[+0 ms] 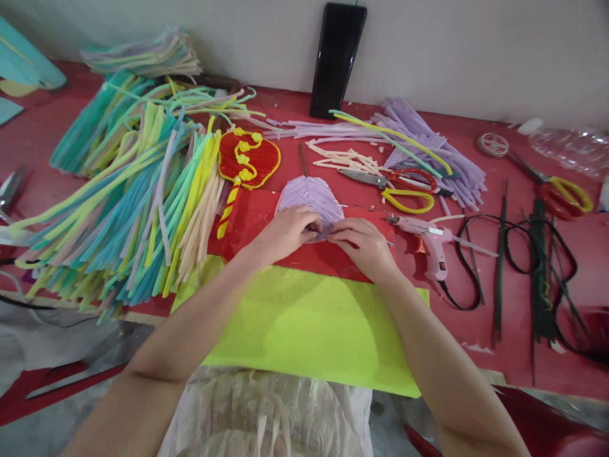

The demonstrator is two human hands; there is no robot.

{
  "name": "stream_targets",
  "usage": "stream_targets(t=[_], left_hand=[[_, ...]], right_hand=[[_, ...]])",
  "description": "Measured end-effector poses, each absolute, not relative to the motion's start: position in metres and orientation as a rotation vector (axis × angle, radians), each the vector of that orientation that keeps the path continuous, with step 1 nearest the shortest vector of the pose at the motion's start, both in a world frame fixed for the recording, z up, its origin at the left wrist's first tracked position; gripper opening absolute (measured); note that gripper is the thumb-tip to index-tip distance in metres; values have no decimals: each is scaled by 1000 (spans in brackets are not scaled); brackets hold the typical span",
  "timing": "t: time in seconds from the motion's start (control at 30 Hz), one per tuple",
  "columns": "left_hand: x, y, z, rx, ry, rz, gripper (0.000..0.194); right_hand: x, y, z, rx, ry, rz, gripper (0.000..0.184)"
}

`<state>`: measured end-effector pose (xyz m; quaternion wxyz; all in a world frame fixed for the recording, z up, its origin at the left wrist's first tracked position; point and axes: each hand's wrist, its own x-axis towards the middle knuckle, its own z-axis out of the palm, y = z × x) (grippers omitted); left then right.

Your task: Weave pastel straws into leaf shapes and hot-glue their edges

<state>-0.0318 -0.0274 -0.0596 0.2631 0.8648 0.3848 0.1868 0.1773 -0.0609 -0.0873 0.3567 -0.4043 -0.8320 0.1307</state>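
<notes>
A purple leaf-shaped piece made of pipe cleaners (309,195) lies on a red board (257,219), with a thin dark stem pointing away from me. My left hand (297,228) has its fingers curled on the near left edge of the piece. At the near right edge, my right hand (361,243) pinches the rim between thumb and fingers. Both hands nearly meet at the near end, and the fingertips partly hide it. A red fan shape with yellow trim (250,158) rests to the left of the piece.
Many coloured pipe cleaners (137,209) are heaped at left, with purple ones (428,152) at back right. Scissors (404,184), a pink glue gun (431,241) with its cord, and dark green stems (540,273) lie at right. A black phone (337,60) leans on the wall.
</notes>
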Motion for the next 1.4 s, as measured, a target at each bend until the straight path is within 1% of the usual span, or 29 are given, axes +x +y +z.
stream_targets(t=[0.47, 0.67, 0.8, 0.9, 0.97, 1.1, 1.23, 1.4], left_hand=[[-32, -22, -62, 2318, 1048, 450, 5], [-38, -28, -54, 2252, 1069, 483, 15], [-44, -32, -43, 2106, 1215, 674, 16], [-47, -30, -39, 2013, 1458, 877, 13], [-49, -27, -41, 1958, 1605, 934, 13], [-53, -21, -48, 1930, 1760, 867, 18], [-51, -17, -56, 1947, 1734, 753, 24], [-49, -5, -60, 1655, 1655, 831, 27]], right_hand=[[178, -64, -85, -1172, -2154, 443, 19], [177, -64, -84, -1144, -2152, 415, 18], [180, -65, -79, -1099, -2150, 408, 14], [185, -68, -73, -1163, -2126, 372, 14], [189, -70, -70, -1224, -2097, 349, 14], [193, -71, -69, -1322, -2048, 267, 19], [191, -70, -75, -1376, -2067, 259, 25], [190, -72, -77, -1391, -2070, 284, 26]])
